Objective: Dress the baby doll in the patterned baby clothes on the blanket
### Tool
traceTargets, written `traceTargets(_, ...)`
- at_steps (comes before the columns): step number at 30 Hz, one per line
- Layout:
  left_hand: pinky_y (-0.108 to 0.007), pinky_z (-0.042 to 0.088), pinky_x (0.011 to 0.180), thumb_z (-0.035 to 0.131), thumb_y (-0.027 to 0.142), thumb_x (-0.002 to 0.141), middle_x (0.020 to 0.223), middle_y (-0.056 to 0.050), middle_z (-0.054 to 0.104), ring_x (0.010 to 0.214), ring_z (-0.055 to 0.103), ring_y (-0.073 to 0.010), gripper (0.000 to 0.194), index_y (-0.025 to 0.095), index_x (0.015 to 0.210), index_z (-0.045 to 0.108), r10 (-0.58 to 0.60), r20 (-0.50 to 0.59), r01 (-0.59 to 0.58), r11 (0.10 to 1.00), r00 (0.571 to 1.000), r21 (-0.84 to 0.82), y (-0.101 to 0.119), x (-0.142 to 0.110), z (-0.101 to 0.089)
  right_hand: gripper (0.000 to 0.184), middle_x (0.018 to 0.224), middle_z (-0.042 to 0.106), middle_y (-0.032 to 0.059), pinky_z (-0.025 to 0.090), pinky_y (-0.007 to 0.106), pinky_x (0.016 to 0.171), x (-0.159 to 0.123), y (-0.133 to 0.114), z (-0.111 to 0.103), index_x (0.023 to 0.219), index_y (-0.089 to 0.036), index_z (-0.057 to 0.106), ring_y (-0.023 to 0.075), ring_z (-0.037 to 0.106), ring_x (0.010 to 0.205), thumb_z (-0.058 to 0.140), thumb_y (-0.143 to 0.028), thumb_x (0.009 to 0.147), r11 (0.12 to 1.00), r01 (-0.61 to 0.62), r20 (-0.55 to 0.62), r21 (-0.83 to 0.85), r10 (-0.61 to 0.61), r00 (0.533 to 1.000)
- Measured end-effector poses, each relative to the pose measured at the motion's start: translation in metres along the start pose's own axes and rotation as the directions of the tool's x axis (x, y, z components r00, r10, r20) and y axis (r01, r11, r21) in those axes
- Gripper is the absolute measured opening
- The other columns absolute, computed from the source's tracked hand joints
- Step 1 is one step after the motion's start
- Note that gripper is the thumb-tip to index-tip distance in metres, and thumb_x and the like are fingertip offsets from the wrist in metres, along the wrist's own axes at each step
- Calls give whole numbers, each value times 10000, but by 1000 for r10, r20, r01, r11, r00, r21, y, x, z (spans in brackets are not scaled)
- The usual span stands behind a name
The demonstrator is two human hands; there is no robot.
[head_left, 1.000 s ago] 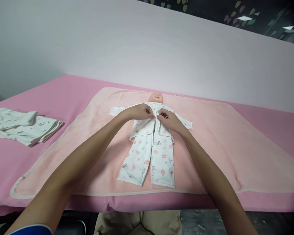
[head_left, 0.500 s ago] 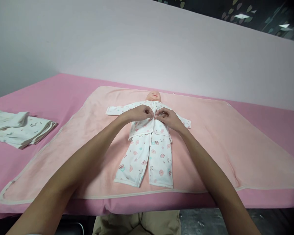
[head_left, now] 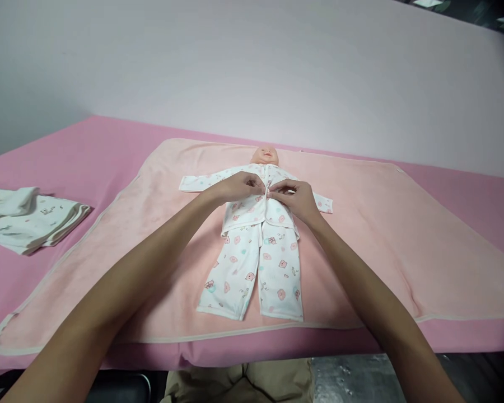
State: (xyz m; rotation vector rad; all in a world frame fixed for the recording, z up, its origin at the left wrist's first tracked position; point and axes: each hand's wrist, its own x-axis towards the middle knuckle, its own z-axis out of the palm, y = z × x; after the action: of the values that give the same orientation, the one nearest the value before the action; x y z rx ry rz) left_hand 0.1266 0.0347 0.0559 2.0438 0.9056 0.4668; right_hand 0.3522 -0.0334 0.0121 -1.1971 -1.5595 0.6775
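Note:
On its back lies a baby doll (head_left: 265, 156), dressed in a white long-sleeved jacket (head_left: 246, 214) and matching trousers (head_left: 280, 271) printed with small pink animals. My left hand (head_left: 240, 186) pinches the left side of the jacket's front opening at chest height. Right beside it, my right hand (head_left: 296, 196) has thumb and forefinger closed on the opposite front edge. The fingertips of both hands nearly meet at the middle of the chest. Whatever fastener may lie between them is too small to make out. Below the hands, the jacket's hem overlaps the trousers' waist.
Under the doll spreads a peach blanket (head_left: 151, 291) with a pale border, on a pink-covered table (head_left: 109, 134). Folded white printed cloths (head_left: 33, 218) lie at the far left. A pale wall (head_left: 235, 73) rises behind the table.
The view has tipped slightly, so the doll sits a little higher in it. Both hands stay at the jacket's front with small finger movements; the right hand's fingers have shifted slightly.

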Motion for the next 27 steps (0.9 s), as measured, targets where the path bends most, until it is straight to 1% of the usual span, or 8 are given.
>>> traceTargets(2,-309,446,689,715,424,854,969,-72,746,839,635,-197,226,208,898,765,-3,-17,3,1000,1000,4,-1,1,2,294,949,809,61,531,379,762,-3,-1,1,914,-241,863,203,641,797,912,-508,805,999,12,-17,-30,-12,1000)
traceTargets(8,-298,356,557,754,430,843,809,-39,677,624,523,-141,223,207,859,745,-42,-55,43,999,998,20,1,-1,10,389,973,747,29,475,330,702,-9,4,8,1000,-232,792,160,578,761,958,-471,742,998,-42,-16,-45,42,999)
traceTargets(11,-295,332,546,756,439,850,735,-24,620,603,498,-137,246,209,786,694,-21,-46,24,998,999,56,8,-5,12,359,943,725,15,460,327,699,-8,7,10,945,-240,755,154,546,741,935,-496,769,996,-35,-21,-77,34,999)
traceTargets(14,-287,353,575,797,399,812,774,-30,649,659,534,-147,220,204,806,696,-26,-72,31,997,997,71,14,-7,15,350,956,724,12,445,327,696,-7,9,10,916,-243,728,150,514,728,915,-513,793,997,-15,-22,-69,13,1000)
traceTargets(16,-288,357,588,791,384,816,788,-33,653,671,536,-148,205,199,822,701,-21,-79,26,997,997,73,15,-7,15,371,1006,735,18,441,327,701,-6,8,7,934,-243,726,147,500,729,919,-525,788,999,-9,10,-53,9,1000)
traceTargets(18,-292,342,583,760,403,850,769,-25,620,647,508,-142,217,201,823,685,-8,-43,10,998,999,57,13,-6,13,410,1055,740,25,437,326,700,-5,6,2,966,-242,729,143,483,726,926,-547,777,999,-19,74,-45,22,997)
traceTargets(22,-297,323,598,729,417,881,774,-6,553,642,453,-131,231,211,828,641,42,28,-42,999,999,-3,8,-6,5,404,1033,714,27,419,325,709,-4,1,-9,995,-239,727,149,462,740,815,-619,888,998,-25,206,-58,36,978)
traceTargets(27,-302,305,603,714,373,863,752,6,521,629,423,-129,183,213,825,632,51,50,-52,998,997,20,5,-5,0,335,1098,711,32,426,323,724,-4,-4,-7,1002,-240,699,150,445,748,757,-564,935,997,5,202,-77,10,979)
